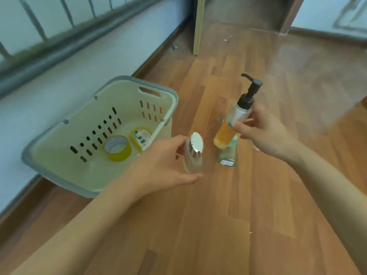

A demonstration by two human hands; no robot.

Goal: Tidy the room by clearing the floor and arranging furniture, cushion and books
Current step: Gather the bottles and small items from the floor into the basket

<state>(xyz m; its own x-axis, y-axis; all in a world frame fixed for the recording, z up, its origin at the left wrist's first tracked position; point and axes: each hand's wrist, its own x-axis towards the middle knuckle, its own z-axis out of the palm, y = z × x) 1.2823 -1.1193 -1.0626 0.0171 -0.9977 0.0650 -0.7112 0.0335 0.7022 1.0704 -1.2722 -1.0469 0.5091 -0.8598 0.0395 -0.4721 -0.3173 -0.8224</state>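
My left hand (164, 167) grips a small frosted bottle with a silver cap (193, 153), held just right of the basket. My right hand (264, 133) holds a clear pump bottle with orange liquid and a black pump (232, 124), tilted, above the floor. Under the pump bottle a clear glass bottle (228, 157) lies on the wooden floor. The cream laundry basket with a grey rim (59, 171) stands on the floor at the left and holds two yellow tape rolls (117, 148), one flat and one on edge (141, 137).
A white wall with a grey railing runs along the left behind the basket. A pale wooden post (198, 26) stands at the back centre. A brown door frame (290, 14) is at the back right. Wooden floor (258, 225) stretches to the right and front.
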